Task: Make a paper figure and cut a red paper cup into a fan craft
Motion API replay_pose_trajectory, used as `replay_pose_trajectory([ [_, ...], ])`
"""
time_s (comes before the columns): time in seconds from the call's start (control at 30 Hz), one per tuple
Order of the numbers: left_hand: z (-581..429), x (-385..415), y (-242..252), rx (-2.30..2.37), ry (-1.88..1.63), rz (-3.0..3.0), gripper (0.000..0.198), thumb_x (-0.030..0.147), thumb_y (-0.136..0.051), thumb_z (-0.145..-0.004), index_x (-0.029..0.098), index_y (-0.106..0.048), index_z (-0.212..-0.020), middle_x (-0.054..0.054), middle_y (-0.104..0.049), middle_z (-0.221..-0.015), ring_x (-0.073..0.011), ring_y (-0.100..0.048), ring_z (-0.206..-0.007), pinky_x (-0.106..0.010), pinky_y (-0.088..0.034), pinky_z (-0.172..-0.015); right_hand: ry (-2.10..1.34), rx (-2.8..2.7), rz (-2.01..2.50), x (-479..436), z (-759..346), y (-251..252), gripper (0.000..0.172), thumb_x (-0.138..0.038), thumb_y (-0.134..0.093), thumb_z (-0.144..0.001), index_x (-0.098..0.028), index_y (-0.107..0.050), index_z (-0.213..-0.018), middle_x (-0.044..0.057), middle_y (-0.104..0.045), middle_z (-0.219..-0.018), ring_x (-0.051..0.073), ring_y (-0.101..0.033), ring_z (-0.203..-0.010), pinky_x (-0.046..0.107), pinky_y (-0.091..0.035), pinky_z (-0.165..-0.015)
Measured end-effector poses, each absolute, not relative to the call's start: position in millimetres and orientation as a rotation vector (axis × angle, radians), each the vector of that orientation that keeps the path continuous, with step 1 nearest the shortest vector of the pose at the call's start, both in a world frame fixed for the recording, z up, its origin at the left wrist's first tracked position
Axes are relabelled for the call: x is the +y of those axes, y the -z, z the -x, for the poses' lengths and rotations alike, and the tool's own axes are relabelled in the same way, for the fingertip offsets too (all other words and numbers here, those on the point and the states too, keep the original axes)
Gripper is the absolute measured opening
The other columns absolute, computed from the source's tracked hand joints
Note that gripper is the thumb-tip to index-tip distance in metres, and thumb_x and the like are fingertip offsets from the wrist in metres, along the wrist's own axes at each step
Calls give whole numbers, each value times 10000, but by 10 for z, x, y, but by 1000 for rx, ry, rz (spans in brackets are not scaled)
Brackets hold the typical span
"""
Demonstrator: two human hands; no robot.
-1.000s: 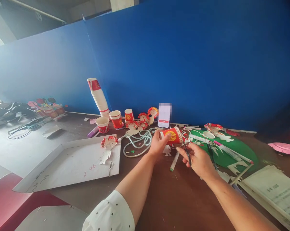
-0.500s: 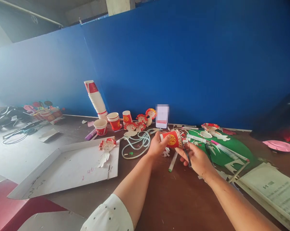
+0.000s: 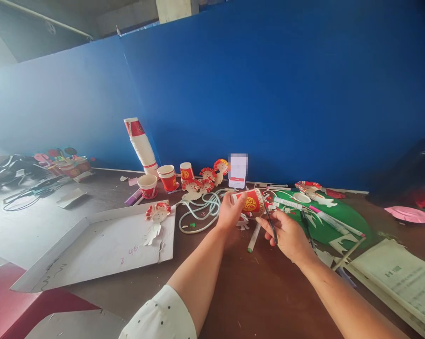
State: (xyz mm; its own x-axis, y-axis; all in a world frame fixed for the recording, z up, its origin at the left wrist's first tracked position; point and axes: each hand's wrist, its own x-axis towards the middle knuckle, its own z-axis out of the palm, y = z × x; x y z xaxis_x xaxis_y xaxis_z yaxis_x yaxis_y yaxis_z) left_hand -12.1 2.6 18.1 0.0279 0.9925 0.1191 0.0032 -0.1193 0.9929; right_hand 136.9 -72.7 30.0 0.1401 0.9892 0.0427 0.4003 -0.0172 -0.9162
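A red paper cup (image 3: 251, 202) with a yellow emblem lies sideways in the air above the table, and my left hand (image 3: 230, 210) is closed around its left end. The cup's right end has a zigzag edge. My right hand (image 3: 284, 234) grips a pair of dark scissors (image 3: 270, 222), their blades upright against that zigzag edge. Just under the cup rests a small white paper cutout (image 3: 243, 223), partly covered. A white marker with a green end (image 3: 253, 239) lies on the table between my two hands.
At the back stand a tall leaning stack of cups (image 3: 140, 146), several loose cups, cut-cup figures (image 3: 208, 174) and a phone (image 3: 237, 172). A coiled pale cable (image 3: 207, 212) and a cardboard tray (image 3: 102, 249) lie left. Markers cover a green sheet (image 3: 349, 214); a booklet (image 3: 399, 278) lies right.
The cup has turned slightly in my left hand, its emblem now shifted a little. My right hand and the scissors have moved slightly, staying at the cup's edge.
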Motion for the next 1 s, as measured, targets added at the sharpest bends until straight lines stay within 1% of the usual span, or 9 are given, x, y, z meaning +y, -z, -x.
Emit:
replay_pose_trajectory([
  [0.07,123,43,-173,1181,-1230,-1315,551,684,-539,-751,193,-548,-1002,-47,-612,-840,-126,-579,-581,-198,-412,-432,-874,-1401,1558,-724,-1378,-291,390,-598,-640,-715,-229,-548,-798,-38,-607,-530,127,-545,-396,241,-430,-418],
  [0.13,130,65,-152,1203,-1223,-1359,517,668,-536,-764,190,-545,-962,-35,-601,-805,-118,-555,-558,-199,-405,-428,-900,-1404,1547,-716,-1394,-278,382,-587,-642,-717,-227,-558,-815,-30,-630,-568,131,-566,-420,243,-441,-432],
  [0.3,156,67,-134,1123,-1262,-1523,372,546,-588,-792,202,-541,-925,1,-597,-750,-112,-544,-606,-215,-442,-557,-929,-1407,1554,-694,-1436,-267,347,-531,-654,-732,-214,-578,-850,-34,-634,-559,126,-567,-427,244,-450,-465],
  [0.4,167,37,-174,1108,-1269,-1536,343,513,-604,-791,205,-548,-932,9,-598,-722,-122,-553,-630,-223,-439,-593,-934,-1391,1555,-703,-1431,-295,344,-521,-663,-729,-211,-584,-857,-34,-629,-544,123,-552,-417,242,-438,-456],
  [0.5,170,22,-202,1129,-1300,-1514,339,499,-631,-774,205,-558,-925,0,-621,-758,-137,-574,-675,-233,-440,-618,-903,-1389,1559,-725,-1406,-332,356,-536,-664,-721,-209,-588,-836,-36,-612,-520,118,-535,-395,241,-429,-444],
  [0.63,161,31,-174,1093,-1333,-1473,366,509,-632,-776,201,-566,-962,-20,-640,-832,-143,-591,-716,-250,-465,-657,-865,-1406,1545,-735,-1395,-325,379,-568,-658,-714,-212,-579,-815,-38,-605,-513,116,-526,-378,238,-422,-424],
  [0.73,148,40,-148,1054,-1345,-1433,424,542,-621,-779,188,-551,-1002,-43,-637,-886,-138,-599,-720,-237,-482,-619,-854,-1415,1535,-718,-1411,-280,387,-582,-658,-714,-218,-576,-819,-39,-605,-512,120,-528,-375,236,-414,-411],
  [0.87,129,46,-163,1065,-1285,-1358,511,626,-566,-777,178,-528,-1019,-53,-618,-894,-138,-600,-663,-210,-460,-478,-854,-1396,1533,-702,-1412,-242,376,-568,-672,-712,-222,-570,-815,-41,-603,-512,118,-526,-382,231,-405,-411],
  [1.0,116,52,-167,1079,-1278,-1344,493,627,-578,-766,179,-534,-965,-30,-591,-837,-123,-581,-613,-200,-433,-444,-867,-1370,1532,-713,-1390,-264,346,-537,-681,-716,-228,-555,-806,-35,-629,-557,123,-544,-410,237,-421,-440],
])
